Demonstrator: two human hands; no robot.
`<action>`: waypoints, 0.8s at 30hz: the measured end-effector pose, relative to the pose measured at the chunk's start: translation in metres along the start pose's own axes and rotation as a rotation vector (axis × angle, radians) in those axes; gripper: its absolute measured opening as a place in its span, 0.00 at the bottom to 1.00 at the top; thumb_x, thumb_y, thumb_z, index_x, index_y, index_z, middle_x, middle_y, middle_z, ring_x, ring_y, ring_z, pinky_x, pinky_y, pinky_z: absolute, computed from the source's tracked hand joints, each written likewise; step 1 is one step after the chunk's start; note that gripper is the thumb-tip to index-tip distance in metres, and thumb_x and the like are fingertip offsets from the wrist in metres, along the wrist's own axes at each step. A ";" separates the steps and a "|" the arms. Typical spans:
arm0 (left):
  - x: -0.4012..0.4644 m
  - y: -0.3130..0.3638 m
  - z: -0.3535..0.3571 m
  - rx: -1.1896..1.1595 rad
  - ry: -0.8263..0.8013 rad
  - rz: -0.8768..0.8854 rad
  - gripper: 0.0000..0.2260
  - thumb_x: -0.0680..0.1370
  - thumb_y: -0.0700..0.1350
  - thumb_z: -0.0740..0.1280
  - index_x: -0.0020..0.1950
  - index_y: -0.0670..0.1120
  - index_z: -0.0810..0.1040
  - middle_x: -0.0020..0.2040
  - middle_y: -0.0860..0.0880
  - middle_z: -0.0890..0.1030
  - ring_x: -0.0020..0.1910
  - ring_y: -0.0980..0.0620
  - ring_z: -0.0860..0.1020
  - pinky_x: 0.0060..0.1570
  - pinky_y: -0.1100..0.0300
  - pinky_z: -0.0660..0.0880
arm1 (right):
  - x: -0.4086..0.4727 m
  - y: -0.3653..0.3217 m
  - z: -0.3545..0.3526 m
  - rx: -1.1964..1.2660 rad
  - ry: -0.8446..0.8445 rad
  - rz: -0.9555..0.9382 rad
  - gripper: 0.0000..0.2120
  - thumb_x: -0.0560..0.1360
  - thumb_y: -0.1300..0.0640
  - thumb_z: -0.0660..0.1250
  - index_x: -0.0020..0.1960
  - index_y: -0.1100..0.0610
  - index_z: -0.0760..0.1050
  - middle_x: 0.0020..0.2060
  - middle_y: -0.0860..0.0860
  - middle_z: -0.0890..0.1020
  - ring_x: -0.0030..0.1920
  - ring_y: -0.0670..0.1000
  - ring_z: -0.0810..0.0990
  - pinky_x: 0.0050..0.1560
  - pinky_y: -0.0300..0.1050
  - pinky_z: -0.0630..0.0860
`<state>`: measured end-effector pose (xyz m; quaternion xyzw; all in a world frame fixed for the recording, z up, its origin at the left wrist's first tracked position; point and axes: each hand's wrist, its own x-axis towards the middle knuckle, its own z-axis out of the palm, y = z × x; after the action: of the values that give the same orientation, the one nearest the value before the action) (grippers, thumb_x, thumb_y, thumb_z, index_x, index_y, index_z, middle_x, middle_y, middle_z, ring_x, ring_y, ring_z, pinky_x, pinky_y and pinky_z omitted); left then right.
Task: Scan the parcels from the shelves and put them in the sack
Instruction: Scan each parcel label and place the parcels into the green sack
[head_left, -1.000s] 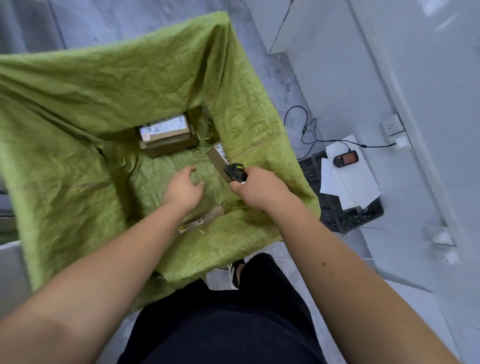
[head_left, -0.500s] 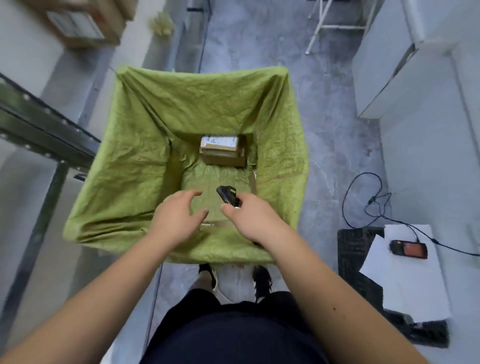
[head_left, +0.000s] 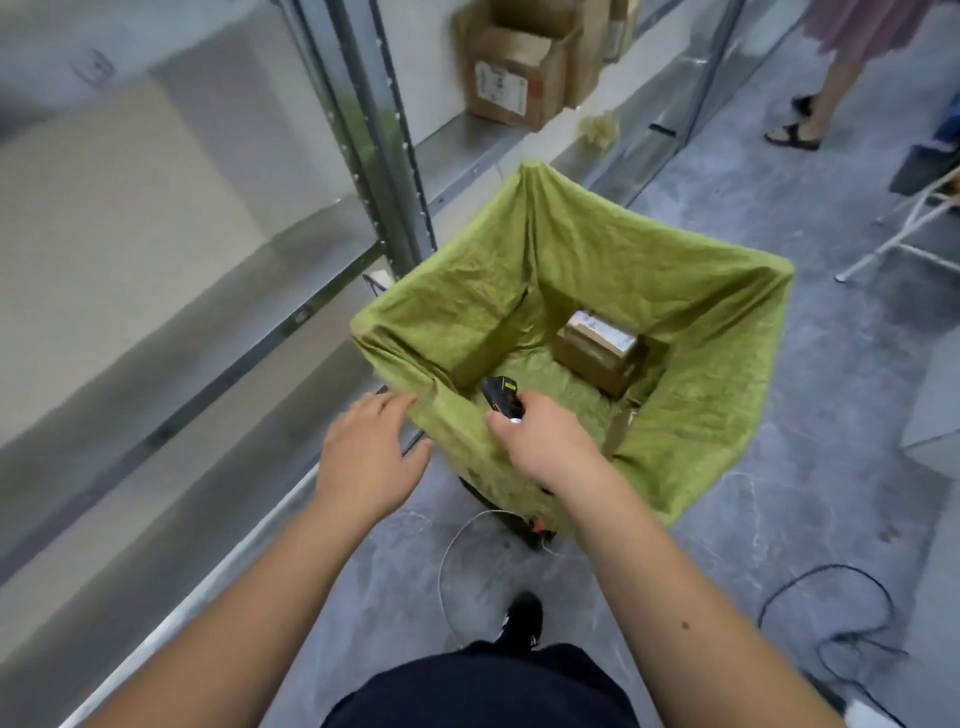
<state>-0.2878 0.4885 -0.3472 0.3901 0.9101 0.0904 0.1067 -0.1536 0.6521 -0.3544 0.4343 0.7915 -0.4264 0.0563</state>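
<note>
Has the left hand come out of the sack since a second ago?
Yes. The left hand was down inside the green sack above its floor; now it is outside, open beside the sack's near left corner, over the concrete floor.

The right hand (head_left: 545, 441) grips a black and yellow scanner (head_left: 501, 397) above the near rim of the green sack (head_left: 701, 332), which stands open on the grey floor (head_left: 779, 519). A brown parcel (head_left: 597, 348) lies at the bottom of the sack. The left hand (head_left: 369, 452) hovers with fingers spread just outside the sack's near corner, beside the metal shelving (head_left: 379, 156), where cardboard boxes (head_left: 514, 78) sit on a low shelf
</note>
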 end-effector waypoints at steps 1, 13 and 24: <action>-0.011 -0.011 -0.004 0.004 0.012 -0.033 0.27 0.78 0.58 0.70 0.76 0.51 0.73 0.72 0.48 0.77 0.74 0.43 0.71 0.72 0.47 0.67 | -0.002 -0.010 0.006 -0.020 -0.013 -0.032 0.19 0.79 0.39 0.64 0.63 0.50 0.76 0.56 0.54 0.83 0.56 0.60 0.81 0.49 0.48 0.74; -0.180 -0.143 -0.068 -0.047 0.217 -0.378 0.30 0.80 0.62 0.67 0.80 0.54 0.67 0.77 0.49 0.71 0.77 0.45 0.66 0.76 0.49 0.63 | -0.094 -0.154 0.122 -0.261 -0.119 -0.445 0.18 0.78 0.39 0.64 0.61 0.49 0.77 0.46 0.52 0.81 0.50 0.59 0.81 0.49 0.49 0.76; -0.290 -0.233 -0.185 -0.049 0.499 -0.406 0.29 0.78 0.58 0.71 0.78 0.52 0.71 0.75 0.48 0.73 0.75 0.44 0.69 0.76 0.47 0.65 | -0.205 -0.293 0.139 -0.405 -0.081 -0.758 0.14 0.78 0.40 0.64 0.57 0.47 0.76 0.42 0.50 0.80 0.41 0.52 0.80 0.37 0.46 0.70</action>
<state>-0.3029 0.1037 -0.1910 0.1639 0.9649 0.1821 -0.0947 -0.2821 0.3443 -0.1644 0.0760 0.9599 -0.2696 0.0107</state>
